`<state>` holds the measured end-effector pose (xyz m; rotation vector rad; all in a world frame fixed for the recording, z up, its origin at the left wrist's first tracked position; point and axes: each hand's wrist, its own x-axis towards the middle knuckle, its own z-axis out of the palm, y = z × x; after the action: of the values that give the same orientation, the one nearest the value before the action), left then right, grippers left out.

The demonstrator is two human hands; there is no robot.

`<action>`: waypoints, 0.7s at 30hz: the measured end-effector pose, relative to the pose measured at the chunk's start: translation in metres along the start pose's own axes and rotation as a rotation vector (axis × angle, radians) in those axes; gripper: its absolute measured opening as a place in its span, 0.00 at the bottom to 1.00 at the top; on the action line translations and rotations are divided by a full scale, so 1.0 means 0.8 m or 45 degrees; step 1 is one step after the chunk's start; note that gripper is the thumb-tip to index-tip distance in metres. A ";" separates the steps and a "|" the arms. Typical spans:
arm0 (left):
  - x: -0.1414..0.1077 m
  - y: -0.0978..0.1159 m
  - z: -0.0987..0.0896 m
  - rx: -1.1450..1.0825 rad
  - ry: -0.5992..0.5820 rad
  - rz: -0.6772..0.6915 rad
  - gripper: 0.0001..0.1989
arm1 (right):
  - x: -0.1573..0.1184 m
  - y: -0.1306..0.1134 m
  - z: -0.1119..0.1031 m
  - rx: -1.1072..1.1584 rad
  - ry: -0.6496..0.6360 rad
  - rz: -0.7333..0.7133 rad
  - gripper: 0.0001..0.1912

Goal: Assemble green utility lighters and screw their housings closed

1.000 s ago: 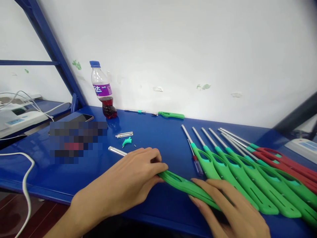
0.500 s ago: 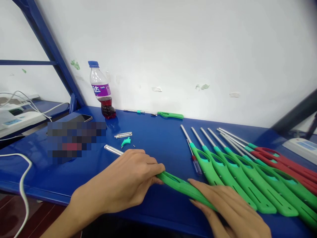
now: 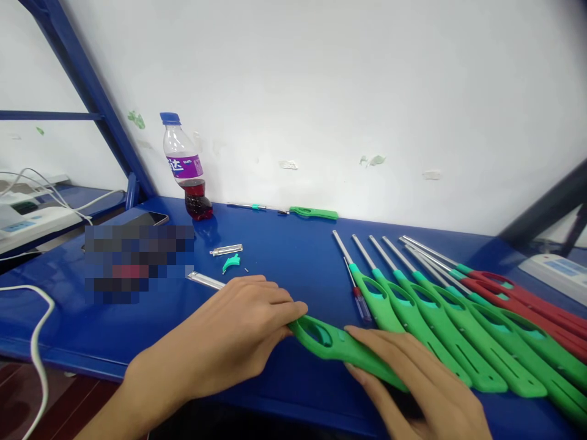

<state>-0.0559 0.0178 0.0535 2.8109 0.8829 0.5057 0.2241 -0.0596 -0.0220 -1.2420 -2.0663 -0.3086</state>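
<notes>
Both hands hold one green long-nosed lighter [image 3: 337, 346] above the front edge of the blue table. My left hand [image 3: 238, 330] is closed round its nozzle end; the metal tube sticks out beyond the knuckles. My right hand [image 3: 417, 373] grips the handle between thumb and fingers. The trigger opening faces up, with a teal trigger inside. Beyond my left hand lie a loose teal trigger [image 3: 231, 262] and a clear plastic fuel tank [image 3: 227, 250]. A screwdriver [image 3: 361, 302] with a red and clear handle lies next to the row of green lighters [image 3: 431, 330].
Two red lighters [image 3: 527, 299] lie at the right end of the row. Lighter parts, including a green handle half [image 3: 314, 212], rest along the wall. A bottle of dark drink [image 3: 186, 171] stands at back left, near a phone [image 3: 151, 219] and a white cable [image 3: 39, 348].
The held lighter has rolled about its length, so its flat side and trigger opening now face up. Both hands stay on it; my right hand has shifted slightly.
</notes>
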 end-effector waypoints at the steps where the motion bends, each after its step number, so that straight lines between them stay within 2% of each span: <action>1: 0.000 -0.001 0.001 0.009 0.006 0.003 0.14 | 0.001 -0.001 0.000 0.005 -0.012 0.006 0.18; 5: 0.001 -0.002 0.006 0.032 -0.028 -0.021 0.17 | 0.005 -0.004 -0.002 0.003 0.003 -0.027 0.21; 10: -0.003 0.003 0.006 0.009 -0.071 -0.073 0.20 | -0.001 -0.005 0.001 -0.019 0.072 0.035 0.16; 16: -0.004 0.019 -0.009 -0.184 -0.138 -0.141 0.05 | -0.009 -0.001 0.001 -0.094 0.144 0.016 0.10; 21: -0.001 0.020 -0.014 -0.237 -0.165 -0.128 0.06 | -0.009 -0.002 -0.002 -0.103 0.122 -0.014 0.13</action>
<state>-0.0526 0.0047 0.0676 2.5845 0.8952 0.3659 0.2256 -0.0658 -0.0256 -1.2399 -1.9967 -0.4521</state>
